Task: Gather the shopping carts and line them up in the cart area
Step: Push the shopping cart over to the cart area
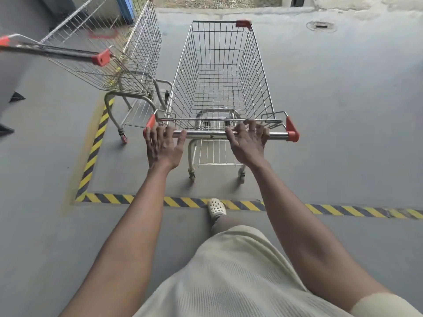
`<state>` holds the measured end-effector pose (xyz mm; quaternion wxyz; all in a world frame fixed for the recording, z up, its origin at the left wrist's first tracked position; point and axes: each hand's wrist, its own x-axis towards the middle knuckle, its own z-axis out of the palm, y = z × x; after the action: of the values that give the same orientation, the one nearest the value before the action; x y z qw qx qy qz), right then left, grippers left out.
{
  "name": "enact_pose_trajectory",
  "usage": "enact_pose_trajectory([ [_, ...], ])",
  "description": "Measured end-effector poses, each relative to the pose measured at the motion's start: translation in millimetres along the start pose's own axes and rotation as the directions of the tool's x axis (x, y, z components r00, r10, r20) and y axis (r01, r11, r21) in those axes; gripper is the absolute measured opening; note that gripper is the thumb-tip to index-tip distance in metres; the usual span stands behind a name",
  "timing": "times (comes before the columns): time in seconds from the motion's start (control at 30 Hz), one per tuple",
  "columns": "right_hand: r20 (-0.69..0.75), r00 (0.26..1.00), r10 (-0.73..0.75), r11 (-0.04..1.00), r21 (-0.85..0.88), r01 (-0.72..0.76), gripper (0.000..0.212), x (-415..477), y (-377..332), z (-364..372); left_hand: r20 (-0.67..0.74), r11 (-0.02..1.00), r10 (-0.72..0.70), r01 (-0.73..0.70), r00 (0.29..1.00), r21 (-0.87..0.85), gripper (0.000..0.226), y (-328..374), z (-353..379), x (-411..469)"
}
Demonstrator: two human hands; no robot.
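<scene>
Shopping cart (219, 72), chrome handle (206, 134) under left hand (163, 145) and right hand (247, 144), fingers loosely spread.

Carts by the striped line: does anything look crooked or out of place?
The left cart sits skewed, not parallel to the centre cart, so they aren't lined up yet. Nothing looks damaged.

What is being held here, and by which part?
The nearer silver wire shopping cart, by its chrome handle bar: left hand and right hand drape fingers over it; a closed grip cannot be told.
</scene>
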<state>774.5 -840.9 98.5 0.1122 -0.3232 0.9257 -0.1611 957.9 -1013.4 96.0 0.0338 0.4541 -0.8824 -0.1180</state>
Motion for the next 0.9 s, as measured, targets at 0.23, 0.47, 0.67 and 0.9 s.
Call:
enact_pose_trajectory([
  [0.23, 0.051, 0.999, -0.008, 0.999, -0.042, 0.01, 0.067, 129, -28, -12, 0.162, 0.989, -0.071, 0.09, 0.984, -0.118, 0.06, 8, -7, 122],
  [0.47, -0.062, 0.996, -0.062, 0.995, -0.077, 0.057, 0.067, 206, -53, 4, 0.188, 0.995, -0.057, 0.071, 0.98, -0.066, 0.092, 7, -18, 173],
  [0.67, -0.124, 0.992, -0.038, 0.999, 0.019, 0.041, 0.067, 208, -84, 29, 0.166, 0.984, -0.108, 0.129, 0.98, -0.125, 0.082, -12, -16, 159],
  [0.9, 0.039, 0.991, -0.129, 0.961, 0.251, 0.115, 0.061, 148, -127, 90, 0.428, 0.651, -0.476, 0.635, 0.768, -0.415, 0.024, -68, 31, 21],
])
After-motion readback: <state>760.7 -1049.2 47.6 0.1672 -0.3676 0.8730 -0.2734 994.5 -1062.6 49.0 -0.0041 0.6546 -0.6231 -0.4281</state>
